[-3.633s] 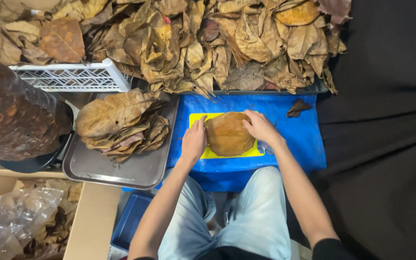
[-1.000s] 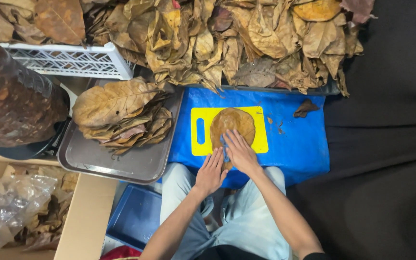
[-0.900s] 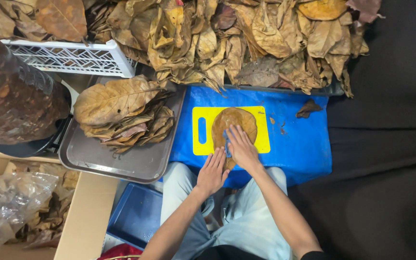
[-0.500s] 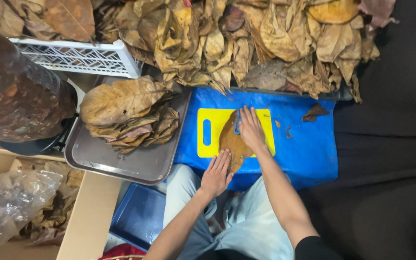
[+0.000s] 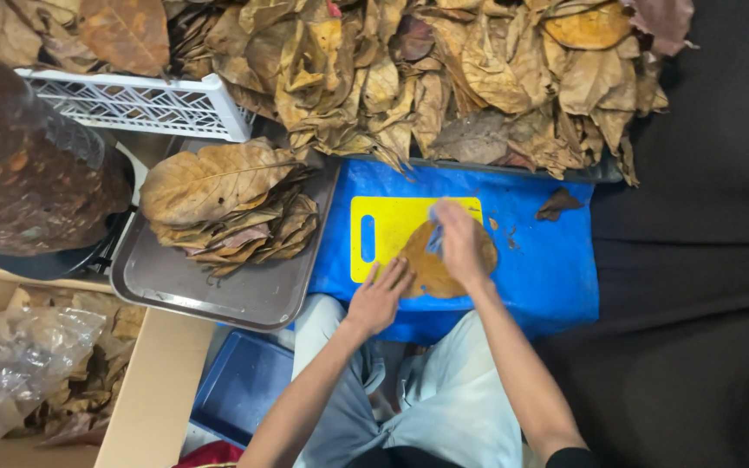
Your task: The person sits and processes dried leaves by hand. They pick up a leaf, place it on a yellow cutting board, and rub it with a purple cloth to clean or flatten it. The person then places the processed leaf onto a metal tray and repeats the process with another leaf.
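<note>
Even, fairly bright overhead light with soft, faint shadows and no harsh glare. The right hand (image 5: 461,243) is smeared by motion blur, while the dry leaf pile (image 5: 444,78) stays reasonably sharp.

I see a large dried brown leaf (image 5: 431,269) at the centre of the frame, flat on a yellow cutting board (image 5: 381,227) with a slot handle at its left end. The leaf is rounded, creased, and overhangs the board's lower right edge onto a blue sheet (image 5: 548,269). My right hand (image 5: 461,247), blurred, presses on the leaf's upper right part; my left hand (image 5: 379,299), fingers spread, touches its lower left edge. Small brown fragments (image 5: 558,204) lie on the sheet to the right.
</note>
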